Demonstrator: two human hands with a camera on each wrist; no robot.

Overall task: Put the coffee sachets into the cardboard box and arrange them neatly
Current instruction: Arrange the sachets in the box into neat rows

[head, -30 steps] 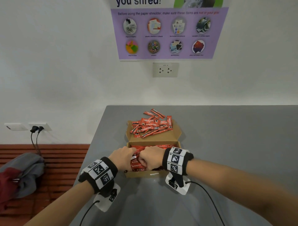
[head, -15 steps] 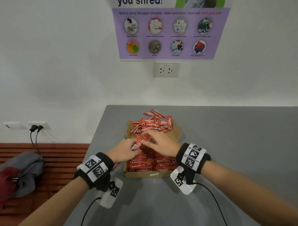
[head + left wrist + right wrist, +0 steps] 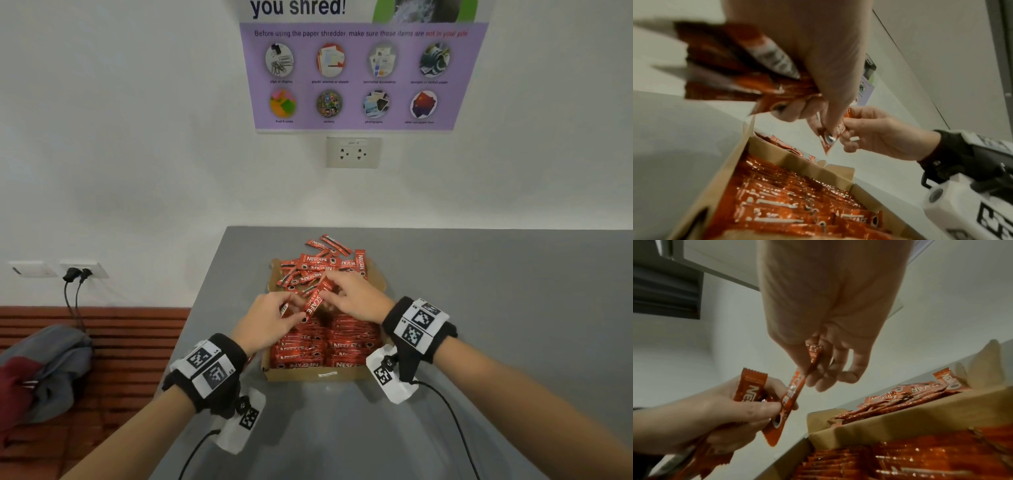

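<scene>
A shallow cardboard box (image 3: 308, 374) on the grey table holds two neat rows of red coffee sachets (image 3: 349, 337). A loose pile of sachets (image 3: 318, 265) lies on the box's open lid behind it. Above the box, my right hand (image 3: 356, 296) pinches the upper end of one red sachet (image 3: 314, 301). My left hand (image 3: 270, 317) grips the same sachet's lower end together with a small bundle of sachets (image 3: 751, 386). In the right wrist view the held sachet (image 3: 791, 400) runs slanted between both hands. The left wrist view shows the bundle (image 3: 748, 68) fanned in my left palm.
The grey table (image 3: 496, 308) stands against a white wall with a socket (image 3: 352, 152) and a purple poster (image 3: 359, 75). Left of the table a grey and red bag (image 3: 37, 373) lies on a wooden bench (image 3: 130, 342). Cables trail from both wrist cameras.
Both hands have lifted out of the box's near end and moved toward the lid. The right hand has picked a sachet from the pile and brought it to the left hand's bundle.
</scene>
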